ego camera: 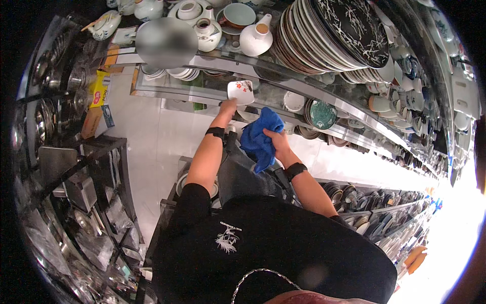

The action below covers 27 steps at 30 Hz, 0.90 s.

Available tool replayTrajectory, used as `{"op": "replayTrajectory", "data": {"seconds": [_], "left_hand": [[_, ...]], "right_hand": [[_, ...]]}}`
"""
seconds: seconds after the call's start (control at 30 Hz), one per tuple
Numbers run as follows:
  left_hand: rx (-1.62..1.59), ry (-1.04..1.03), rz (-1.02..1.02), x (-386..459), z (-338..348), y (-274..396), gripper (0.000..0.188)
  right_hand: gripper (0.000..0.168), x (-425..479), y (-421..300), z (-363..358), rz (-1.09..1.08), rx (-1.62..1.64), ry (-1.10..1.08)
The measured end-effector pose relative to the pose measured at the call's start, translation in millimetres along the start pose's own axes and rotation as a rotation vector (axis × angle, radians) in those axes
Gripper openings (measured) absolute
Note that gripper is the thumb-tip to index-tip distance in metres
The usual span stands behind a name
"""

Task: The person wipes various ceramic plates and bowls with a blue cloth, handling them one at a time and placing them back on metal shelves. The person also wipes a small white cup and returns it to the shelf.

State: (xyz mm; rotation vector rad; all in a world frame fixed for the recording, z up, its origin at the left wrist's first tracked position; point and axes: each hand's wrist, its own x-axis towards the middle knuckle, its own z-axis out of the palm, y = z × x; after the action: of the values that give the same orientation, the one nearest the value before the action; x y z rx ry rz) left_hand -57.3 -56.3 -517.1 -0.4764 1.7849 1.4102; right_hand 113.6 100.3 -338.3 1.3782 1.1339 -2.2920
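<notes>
My left hand (pixel 228 108) holds the near edge of a small white square dish (pixel 240 91) with red flowers and dark twigs painted on it. The dish is at the edge of a glass shelf (pixel 212 88); whether it touches the shelf I cannot tell. To the right, my right hand (pixel 278 141) grips a bunched blue cloth (pixel 259 133), which hangs down in front of my legs. The cloth and dish are apart. A white round dish (pixel 294 101) and a green patterned plate (pixel 322 114) stand on the shelves to the right.
A tall stack of large plates (pixel 322 38) stands on the upper shelf, beside a white ceramic teapot (pixel 256 40) and a small jug (pixel 208 34). Cups (pixel 383 103) crowd the right side. A dark metal rack (pixel 114 142) with metalware is at the left, near a cardboard box (pixel 93 122).
</notes>
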Motion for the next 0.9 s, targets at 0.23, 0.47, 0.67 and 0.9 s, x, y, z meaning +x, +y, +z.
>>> {"op": "replayTrajectory", "data": {"seconds": [0.23, 0.47, 0.67, 0.9], "left_hand": [[0.035, -0.064, -0.07, 34.0, -16.0, 8.5, 0.033], [0.13, -0.086, -0.006, 64.2, -26.2, 2.2, 0.037], [0.191, -0.078, 0.047, 62.6, -22.7, 24.2, 0.039], [0.152, -0.063, 0.021, 37.2, -26.2, 45.1, 0.043]], "right_hand": [[0.031, 1.4, 18.0, -9.8, 0.027, 0.034, 0.057], [0.03, 7.3, 34.2, -24.3, 0.037, 0.041, 0.081], [0.03, 6.5, 34.7, -25.1, 0.061, 0.042, 0.093], [0.028, 17.0, 34.5, -30.9, 0.049, 0.05, 0.083]]}}
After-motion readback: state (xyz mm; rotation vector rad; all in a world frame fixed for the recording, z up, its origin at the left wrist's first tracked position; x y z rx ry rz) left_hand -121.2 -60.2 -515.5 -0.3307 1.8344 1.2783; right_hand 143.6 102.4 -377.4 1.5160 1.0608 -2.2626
